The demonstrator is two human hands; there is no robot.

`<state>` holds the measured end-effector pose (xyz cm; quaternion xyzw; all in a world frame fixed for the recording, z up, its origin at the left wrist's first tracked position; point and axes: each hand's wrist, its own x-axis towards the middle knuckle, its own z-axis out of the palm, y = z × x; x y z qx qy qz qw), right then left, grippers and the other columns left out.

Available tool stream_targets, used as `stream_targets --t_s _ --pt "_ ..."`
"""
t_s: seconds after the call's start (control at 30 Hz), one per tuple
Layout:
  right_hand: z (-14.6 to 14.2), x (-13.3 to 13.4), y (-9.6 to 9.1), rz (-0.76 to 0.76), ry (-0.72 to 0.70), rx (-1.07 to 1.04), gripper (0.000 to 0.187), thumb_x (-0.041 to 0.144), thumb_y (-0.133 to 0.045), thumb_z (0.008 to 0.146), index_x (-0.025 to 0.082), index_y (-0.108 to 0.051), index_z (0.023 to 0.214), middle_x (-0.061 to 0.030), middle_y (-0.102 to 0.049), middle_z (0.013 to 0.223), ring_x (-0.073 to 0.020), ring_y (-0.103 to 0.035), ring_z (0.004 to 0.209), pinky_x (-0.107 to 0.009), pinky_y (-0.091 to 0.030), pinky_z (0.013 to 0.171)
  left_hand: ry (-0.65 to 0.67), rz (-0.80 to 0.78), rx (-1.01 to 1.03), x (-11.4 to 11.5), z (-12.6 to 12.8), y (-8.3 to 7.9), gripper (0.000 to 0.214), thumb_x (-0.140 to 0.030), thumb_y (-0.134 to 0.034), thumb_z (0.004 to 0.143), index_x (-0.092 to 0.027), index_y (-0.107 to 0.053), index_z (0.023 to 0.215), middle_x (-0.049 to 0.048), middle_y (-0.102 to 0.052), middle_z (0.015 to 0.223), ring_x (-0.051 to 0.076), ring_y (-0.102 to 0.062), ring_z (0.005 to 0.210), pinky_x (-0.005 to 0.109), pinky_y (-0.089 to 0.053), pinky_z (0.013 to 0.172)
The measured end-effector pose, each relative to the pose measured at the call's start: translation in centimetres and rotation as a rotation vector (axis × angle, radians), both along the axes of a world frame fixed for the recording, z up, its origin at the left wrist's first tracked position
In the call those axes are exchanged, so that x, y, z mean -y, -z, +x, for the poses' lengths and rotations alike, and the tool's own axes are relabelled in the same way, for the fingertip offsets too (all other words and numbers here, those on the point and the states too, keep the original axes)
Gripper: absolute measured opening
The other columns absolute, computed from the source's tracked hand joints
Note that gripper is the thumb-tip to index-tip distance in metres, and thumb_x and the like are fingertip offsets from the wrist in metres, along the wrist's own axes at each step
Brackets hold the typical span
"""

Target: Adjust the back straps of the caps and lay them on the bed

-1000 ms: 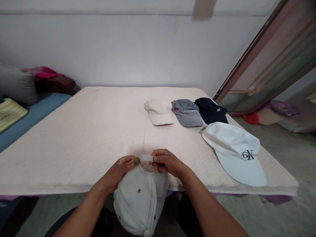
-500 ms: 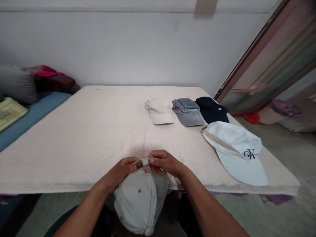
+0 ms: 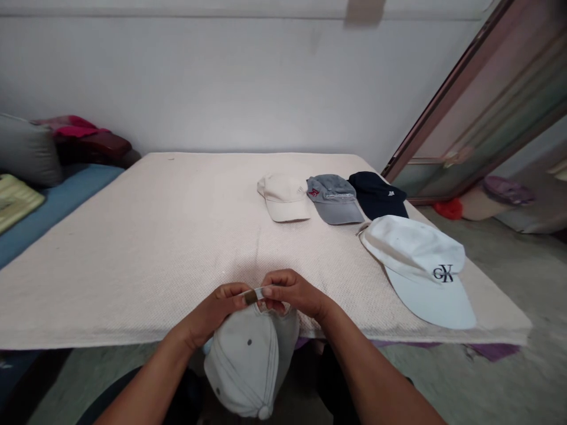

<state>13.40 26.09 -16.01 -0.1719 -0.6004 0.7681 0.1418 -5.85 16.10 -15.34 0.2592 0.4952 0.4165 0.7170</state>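
A pale grey baseball cap hangs at the table's front edge, its crown toward me and its back strap uppermost. My left hand pinches the strap beside a brass-coloured buckle. Just right of the buckle, my right hand grips the other part of the strap between thumb and fingers. The cap's brim is mostly hidden below the crown. On the table to the right lies a white cap with black letters on its front.
Toward the back right sit a cream cap, a grey cap and a navy cap in a row. A light cloth covers the table. Behind it stands a white wall; at left is a grey cushion.
My right hand has shifted slightly left along the strap, closer to the buckle. The view has moved a little; the caps on the table lie as before.
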Motion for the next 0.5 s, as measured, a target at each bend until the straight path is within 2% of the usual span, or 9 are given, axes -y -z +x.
stream_targets --t_s 0.1,0.27,0.5 --pt "-0.07 0.11 0.12 -0.028 0.007 -0.023 0.026 0.039 -0.063 0.083 0.013 -0.064 0.078 0.0016 -0.056 0.062 -0.0066 -0.042 0.047 -0.021 -0.032 0.047 0.018 0.004 -0.009 -0.15 0.20 -0.05 0.021 -0.031 -0.076 0.068 -0.015 -0.068 0.079 -0.0023 -0.061 0.060 0.006 -0.046 0.044 0.017 -0.033 0.045" --pt "-0.17 0.19 0.17 -0.083 0.062 -0.046 0.025 0.038 -0.064 0.082 0.013 -0.063 0.076 0.0009 -0.057 0.063 -0.0063 -0.044 0.049 -0.019 -0.033 0.047 -0.023 -0.016 -0.012 -0.30 0.27 -0.12 0.024 -0.032 -0.078 0.065 -0.016 -0.067 0.080 -0.0025 -0.061 0.062 0.007 -0.048 0.046 0.018 -0.035 0.046" --pt "-0.21 0.19 -0.08 -0.050 0.010 0.005 0.026 0.039 -0.065 0.081 0.014 -0.061 0.073 0.0021 -0.056 0.061 -0.0063 -0.045 0.047 -0.019 -0.033 0.044 -0.001 -0.014 -0.051 -0.28 0.66 -0.44 0.024 -0.035 -0.077 0.068 -0.015 -0.065 0.075 -0.0031 -0.058 0.059 0.006 -0.044 0.045 0.018 -0.031 0.045"
